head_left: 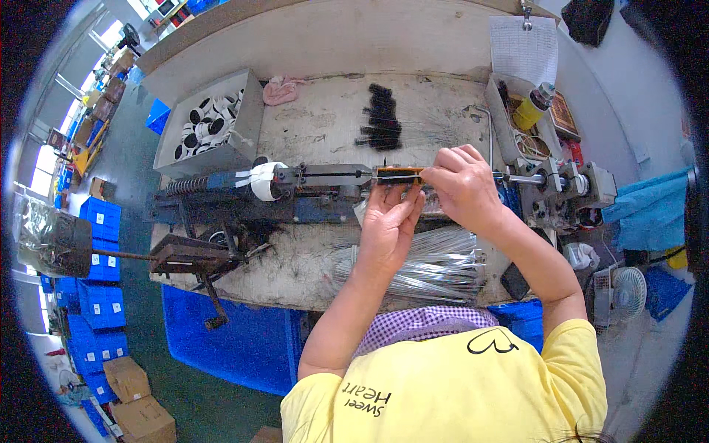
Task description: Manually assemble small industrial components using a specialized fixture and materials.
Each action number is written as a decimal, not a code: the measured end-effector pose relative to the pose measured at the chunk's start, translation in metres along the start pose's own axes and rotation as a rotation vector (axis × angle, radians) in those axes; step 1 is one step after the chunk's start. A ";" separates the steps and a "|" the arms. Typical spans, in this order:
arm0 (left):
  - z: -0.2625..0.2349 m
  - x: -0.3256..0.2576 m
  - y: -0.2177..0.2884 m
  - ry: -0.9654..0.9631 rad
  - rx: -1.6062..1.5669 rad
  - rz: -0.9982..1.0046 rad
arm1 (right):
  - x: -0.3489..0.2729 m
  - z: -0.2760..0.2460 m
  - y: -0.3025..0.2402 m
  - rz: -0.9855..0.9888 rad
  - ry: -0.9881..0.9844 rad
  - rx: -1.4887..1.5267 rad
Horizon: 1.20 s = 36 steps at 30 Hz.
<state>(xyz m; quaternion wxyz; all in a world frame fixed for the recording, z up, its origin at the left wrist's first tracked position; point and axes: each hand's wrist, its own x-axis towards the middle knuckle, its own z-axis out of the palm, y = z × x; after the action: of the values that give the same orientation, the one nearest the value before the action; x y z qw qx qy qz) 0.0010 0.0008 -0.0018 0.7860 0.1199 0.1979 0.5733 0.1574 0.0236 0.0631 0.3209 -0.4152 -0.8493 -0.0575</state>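
Observation:
A long bench machine runs from left to right across the worktable. In its middle sits a small orange-brown channel with a dark strip, perhaps black bristles, lying in it. From below, my left hand has its fingers bent up against the channel's near edge. My right hand pinches at the channel's right end; whatever lies between those fingertips is hidden. Near my left forearm lies a heap of thin silvery wires. Beyond the channel, a pile of black bristle bundles rests on the table.
A grey bin of white-and-black round parts stands at the back left. At the right are a tray with a yellow bottle, a motor unit and a fan. A crank handle juts out at the table's front left.

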 end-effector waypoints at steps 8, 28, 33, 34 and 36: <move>-0.001 -0.001 0.002 -0.002 -0.008 -0.009 | -0.009 -0.010 0.011 0.002 0.034 0.051; 0.003 -0.004 0.005 0.008 0.035 -0.021 | -0.003 -0.004 0.006 -0.044 0.057 0.075; 0.005 -0.003 0.004 0.014 0.012 -0.031 | -0.002 0.000 0.005 -0.030 -0.005 0.036; 0.005 -0.003 0.004 0.016 0.013 -0.029 | -0.003 -0.001 0.006 -0.022 -0.021 0.031; 0.003 -0.003 0.004 0.010 0.040 -0.018 | 0.000 -0.002 0.005 -0.026 -0.028 0.033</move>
<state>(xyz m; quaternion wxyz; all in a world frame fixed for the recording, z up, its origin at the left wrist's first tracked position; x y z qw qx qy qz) -0.0020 -0.0005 0.0029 0.7877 0.1309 0.2141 0.5626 0.1618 0.0262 0.0634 0.3151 -0.3996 -0.8598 -0.0418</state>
